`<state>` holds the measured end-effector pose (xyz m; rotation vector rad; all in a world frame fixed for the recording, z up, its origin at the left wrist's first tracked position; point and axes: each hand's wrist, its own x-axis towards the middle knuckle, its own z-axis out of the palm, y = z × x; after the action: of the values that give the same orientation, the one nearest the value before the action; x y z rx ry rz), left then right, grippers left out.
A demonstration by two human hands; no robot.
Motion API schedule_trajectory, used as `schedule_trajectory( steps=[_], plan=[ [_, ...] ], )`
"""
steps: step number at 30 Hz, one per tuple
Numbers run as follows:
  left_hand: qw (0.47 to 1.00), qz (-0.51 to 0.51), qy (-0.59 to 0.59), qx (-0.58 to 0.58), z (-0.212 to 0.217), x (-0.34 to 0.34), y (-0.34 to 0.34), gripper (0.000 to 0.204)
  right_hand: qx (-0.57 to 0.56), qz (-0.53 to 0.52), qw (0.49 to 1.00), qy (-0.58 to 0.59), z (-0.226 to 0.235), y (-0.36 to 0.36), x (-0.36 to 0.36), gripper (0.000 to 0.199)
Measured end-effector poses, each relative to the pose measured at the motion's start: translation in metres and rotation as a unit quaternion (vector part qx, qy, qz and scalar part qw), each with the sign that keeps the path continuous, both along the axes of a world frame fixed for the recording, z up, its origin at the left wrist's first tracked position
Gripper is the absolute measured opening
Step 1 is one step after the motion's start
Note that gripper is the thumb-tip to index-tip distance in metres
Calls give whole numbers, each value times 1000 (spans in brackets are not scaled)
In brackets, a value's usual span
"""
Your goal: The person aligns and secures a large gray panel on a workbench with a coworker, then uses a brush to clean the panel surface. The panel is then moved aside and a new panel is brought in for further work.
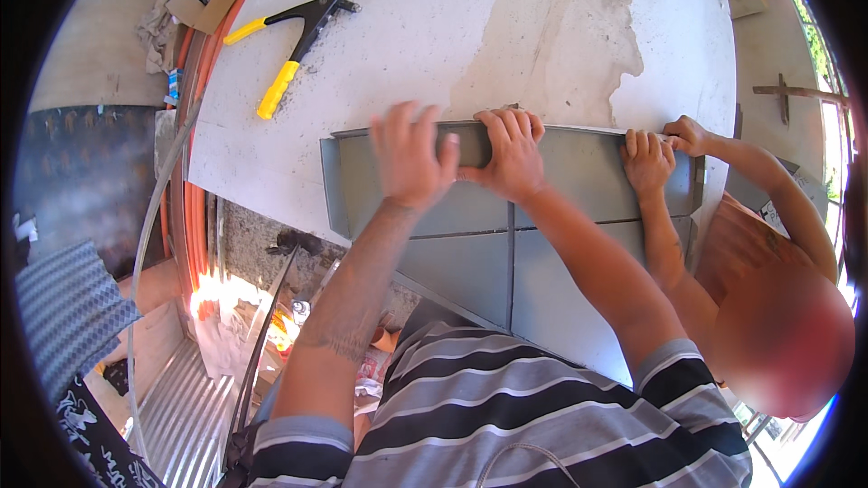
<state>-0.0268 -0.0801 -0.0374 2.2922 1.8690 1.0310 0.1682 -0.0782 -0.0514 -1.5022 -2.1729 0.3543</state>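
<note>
Reaching forward over the panel (457,276), you had both arms stretched out in front of your striped shirt (506,411). The panel, grey and divided by dark seams (511,271), lay along the near side of the table (407,36), between your body and a brown patch (556,54) on the white top. Your left hand (414,152) was over its far rim, left of the middle; it was blurred, with the fingers loosely spread and pointing away from you, and you could not tell whether they touched the metal. Your right hand (513,155) was just beside it, its fingers bent over the far rim and its thumb stretched leftward on the inner face, so that it had hold of the edge. Farther right, a co-worker's near hand (647,161) was hooked over the same rim, and their far hand (687,136) was at the panel's far right corner, next to the near one. Well apart from your hands, up and to the left, a riveter (303,45) with yellow grips lay on the table with its handles spread. Orange tubes (194,244) ran past the table's left side, an opened box (210,2) was near its far left corner, and ribbed sheeting (176,398) showed below, at the lower left.
</note>
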Motion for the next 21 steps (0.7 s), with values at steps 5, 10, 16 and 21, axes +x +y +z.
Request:
schedule_trajectory(
  steps=[5,10,16,21],
  plan=[
    [1000,21,19,-11,-15,-42,-13,30,-1,-5,1000,2,2,-4,-7,101],
    [999,43,-1,-11,-20,-39,-9,22,10,-4,1000,9,4,-4,-4,95],
    [999,46,-8,-5,-22,-43,-8,19,5,2,1000,1,2,-2,-2,90],
    [998,55,0,-8,-23,-42,-8,19,6,3,1000,-1,4,0,-3,90]
  ],
)
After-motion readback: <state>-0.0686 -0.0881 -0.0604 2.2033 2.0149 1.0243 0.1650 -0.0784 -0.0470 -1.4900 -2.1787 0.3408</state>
